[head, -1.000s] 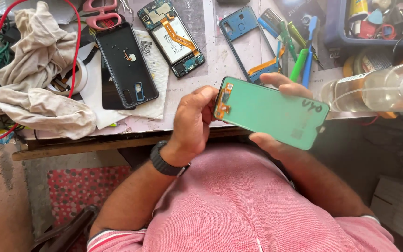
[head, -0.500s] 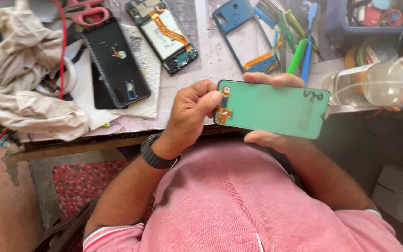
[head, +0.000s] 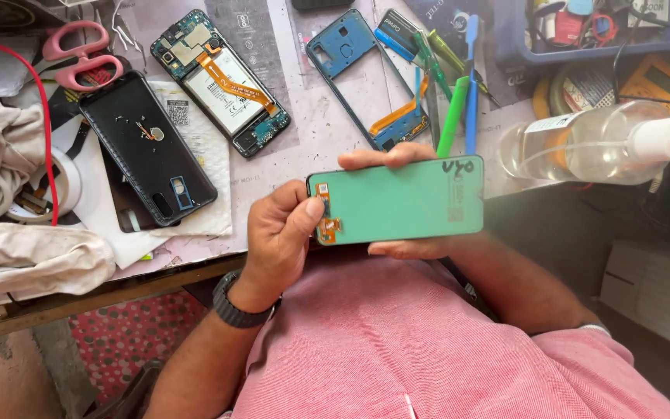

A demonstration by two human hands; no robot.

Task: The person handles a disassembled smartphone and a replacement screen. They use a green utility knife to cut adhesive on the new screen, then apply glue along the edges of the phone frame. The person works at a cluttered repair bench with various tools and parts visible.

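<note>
I hold a phone display panel (head: 401, 200) with its green back facing up, level over my lap at the table's front edge. My right hand (head: 397, 248) cradles it from beneath, fingertips showing above its far edge and below its near edge. My left hand (head: 281, 233) grips the panel's left end, thumb pressed beside the small orange flex connector (head: 327, 226). A dark watch sits on my left wrist.
On the table lie a black phone back cover (head: 145, 147), an opened phone body with battery (head: 222, 81), a blue mid frame (head: 366, 74), green and blue pry tools (head: 459, 101), pink scissors (head: 79, 58), crumpled cloths (head: 17, 256) and a clear spray bottle (head: 583, 143).
The panel has turned from a tilt to level. My left thumb has slid onto its left end by the connector. The view has moved closer to the table.
</note>
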